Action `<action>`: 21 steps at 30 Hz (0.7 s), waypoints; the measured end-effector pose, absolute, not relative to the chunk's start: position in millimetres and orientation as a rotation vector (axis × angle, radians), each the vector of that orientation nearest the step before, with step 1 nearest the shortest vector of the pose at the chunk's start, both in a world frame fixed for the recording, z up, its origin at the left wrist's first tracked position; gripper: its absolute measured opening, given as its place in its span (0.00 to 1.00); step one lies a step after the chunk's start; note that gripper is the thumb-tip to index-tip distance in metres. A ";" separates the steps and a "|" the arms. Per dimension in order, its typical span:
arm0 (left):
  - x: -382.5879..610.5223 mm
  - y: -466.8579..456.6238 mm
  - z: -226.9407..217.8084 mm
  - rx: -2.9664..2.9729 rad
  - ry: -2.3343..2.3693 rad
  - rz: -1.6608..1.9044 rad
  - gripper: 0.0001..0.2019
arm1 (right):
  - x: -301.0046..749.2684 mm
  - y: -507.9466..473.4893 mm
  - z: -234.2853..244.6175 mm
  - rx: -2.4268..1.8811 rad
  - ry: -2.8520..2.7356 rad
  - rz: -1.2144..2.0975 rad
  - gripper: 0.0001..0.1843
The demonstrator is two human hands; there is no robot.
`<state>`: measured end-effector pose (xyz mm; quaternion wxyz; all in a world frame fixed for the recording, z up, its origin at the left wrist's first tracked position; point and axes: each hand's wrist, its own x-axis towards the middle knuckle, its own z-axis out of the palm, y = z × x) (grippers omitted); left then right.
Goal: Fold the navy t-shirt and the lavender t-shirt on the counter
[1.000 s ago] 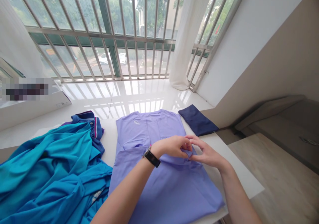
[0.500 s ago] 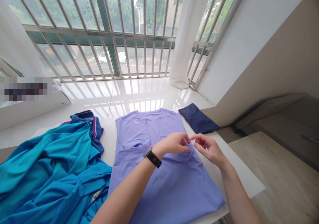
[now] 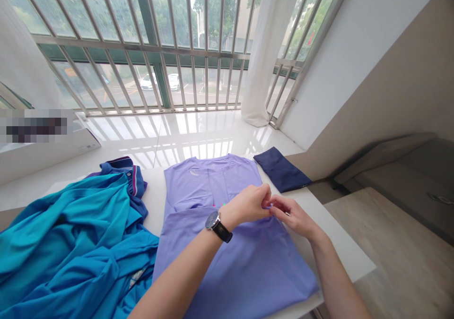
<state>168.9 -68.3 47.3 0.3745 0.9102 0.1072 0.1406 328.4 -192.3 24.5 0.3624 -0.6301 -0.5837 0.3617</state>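
Observation:
A light purple shirt (image 3: 227, 257) lies partly folded on the white tabletop, its lower part turned up over its middle and the neckline toward the window. My left hand (image 3: 248, 205), with a black-strapped watch (image 3: 218, 225) on the wrist, is closed in a pinch on a bit of the purple fabric at the right end of the folded edge. My right hand (image 3: 295, 216) meets it there, thumb and forefinger pinching the same small bit. The fingertips almost touch, so little of the gripped cloth shows.
Left of the shirt is a loose heap of teal clothing (image 3: 71, 243) with a navy striped collar (image 3: 133, 179) behind it. A folded navy cloth (image 3: 282, 168) lies at the right rear. A white box (image 3: 53, 151) stands at far left. Window bars (image 3: 193, 52) rise behind.
My fingers have closed from a looser curl into a pinch on the shirt's edge. My left wrist has turned, so the watch face now shows. The shirt itself has barely moved.

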 end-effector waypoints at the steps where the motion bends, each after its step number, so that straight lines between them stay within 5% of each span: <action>1: 168.6 -68.0 48.1 2.334 0.271 0.361 0.08 | 327.4 -191.7 23.5 -1.627 -1.502 0.938 0.18; 10: 163.7 -74.3 63.4 2.453 0.196 0.283 0.08 | 324.4 -187.2 8.8 -1.577 -1.557 0.901 0.29; 21: 155.1 -54.1 63.9 2.249 0.149 0.112 0.06 | 322.9 -189.1 14.9 -1.667 -1.723 0.867 0.23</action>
